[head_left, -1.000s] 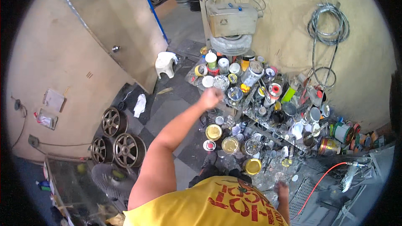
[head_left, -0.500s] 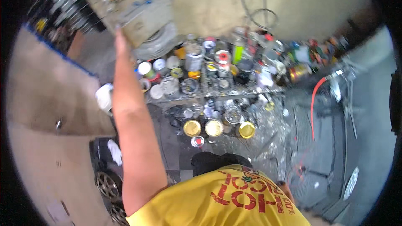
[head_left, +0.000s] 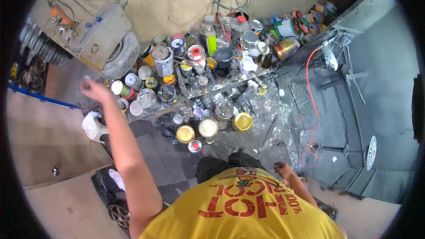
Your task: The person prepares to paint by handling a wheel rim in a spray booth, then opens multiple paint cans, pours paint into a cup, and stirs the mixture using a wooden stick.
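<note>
My left arm reaches out to the far left. My left hand (head_left: 95, 90) is in the air with its fingers loosely bent and apart, and I see nothing held in it. It is nearest to the tyre (head_left: 121, 55) and a white-lidded can (head_left: 118, 87) at the left end of the paint cans. My right hand (head_left: 284, 170) is low beside my body, its fingers curled in, with no object showing. In front of my feet stand two cans with cream-coloured tops (head_left: 207, 128) (head_left: 185, 133), a gold-rimmed can (head_left: 242, 121) and a small can with a red cap (head_left: 195, 146).
Crowded paint cans, bottles and cups cover a low stained platform (head_left: 208, 92) by the wall. A metal case (head_left: 99, 35) leans over the tyre. A white plastic piece (head_left: 94, 127) is under my left forearm. At right, a red hose (head_left: 311, 88) hangs beside a grey panel (head_left: 376, 71).
My left hand has swung outward to the left and lower. My right hand has come into fuller view beside my body. The view has turned, so the cans sit further left.
</note>
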Demonstrator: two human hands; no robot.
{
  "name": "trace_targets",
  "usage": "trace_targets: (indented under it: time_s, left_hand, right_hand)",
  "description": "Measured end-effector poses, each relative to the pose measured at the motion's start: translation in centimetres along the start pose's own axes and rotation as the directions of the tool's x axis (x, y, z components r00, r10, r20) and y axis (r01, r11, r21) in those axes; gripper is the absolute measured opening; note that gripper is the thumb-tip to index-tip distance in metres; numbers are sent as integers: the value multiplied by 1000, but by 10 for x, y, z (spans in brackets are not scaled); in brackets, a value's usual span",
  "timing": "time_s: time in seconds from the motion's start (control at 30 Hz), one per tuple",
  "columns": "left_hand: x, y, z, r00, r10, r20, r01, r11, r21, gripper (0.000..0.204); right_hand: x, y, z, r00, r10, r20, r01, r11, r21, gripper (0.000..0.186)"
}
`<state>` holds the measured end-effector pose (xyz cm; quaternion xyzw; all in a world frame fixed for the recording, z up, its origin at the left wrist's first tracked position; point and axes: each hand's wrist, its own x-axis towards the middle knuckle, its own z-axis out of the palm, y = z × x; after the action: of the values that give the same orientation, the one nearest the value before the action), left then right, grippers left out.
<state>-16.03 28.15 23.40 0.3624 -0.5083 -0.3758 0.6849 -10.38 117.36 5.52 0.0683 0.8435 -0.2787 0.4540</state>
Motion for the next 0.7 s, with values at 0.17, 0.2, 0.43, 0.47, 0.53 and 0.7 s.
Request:
trace_targets:
  time_s: [0.17,0.2,0.43,0.47,0.53,0.7]
  left_hand:
    - [-274,-24,-99,552,-569,610,62,757,651,26]
    - [-311,-66,-171,462,-571,678,-162,697,698,32]
    - [-528,42,-272,-60,-653,755,306,708,637,14]
    - [-542,49,-253,55,-706,706,306,685,662,12]
    - [-545,61,-198,129,-802,584,241,596,766,13]
    - [-568,52,-121,282,-765,579,243,641,729,14]
  right_hand:
    - [23,-1,-46,1000,5,24,-4,1000,-25,52]
    - [40,-24,-48,995,-51,86,56,997,-56,52]
    - [119,-126,-137,962,-271,29,264,901,-344,39]
    - [155,-122,-165,926,-377,-13,352,875,-333,34]
    - [222,-149,-202,839,-536,-89,489,817,-306,31]
    - [307,-316,-229,657,-752,-50,655,602,-457,35]
